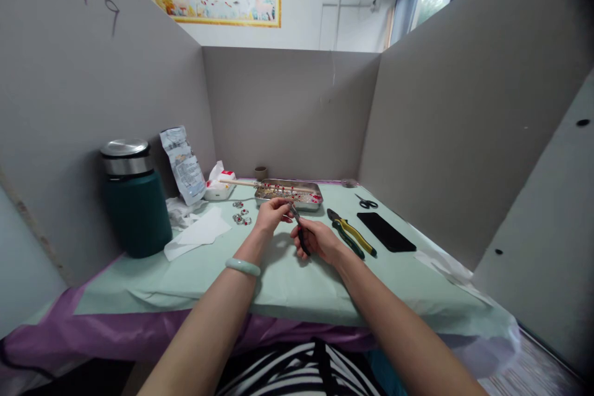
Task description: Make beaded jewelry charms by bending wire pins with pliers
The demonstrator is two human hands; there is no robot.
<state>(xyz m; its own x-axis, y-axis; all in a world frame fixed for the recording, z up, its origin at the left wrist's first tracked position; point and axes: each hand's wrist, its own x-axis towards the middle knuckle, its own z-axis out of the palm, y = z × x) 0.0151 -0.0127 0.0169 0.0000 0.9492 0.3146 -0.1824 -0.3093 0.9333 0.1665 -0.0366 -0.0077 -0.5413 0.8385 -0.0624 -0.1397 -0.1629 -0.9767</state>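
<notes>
My right hand is wrapped round a small pair of black-handled pliers, whose metal jaws point up and left. The jaws meet the fingertips of my left hand, which are pinched together. Whatever lies between those fingers is too small to make out. Just beyond both hands stands a metal tray with red and gold beads and a thin wooden stick across it. Left of my left hand lie several small silver pieces with red beads.
Right of my hands lie large yellow-and-green pliers, a black phone and black scissors. A dark green thermos, white paper and a tissue pack stand or lie leftward. Grey partitions enclose the table.
</notes>
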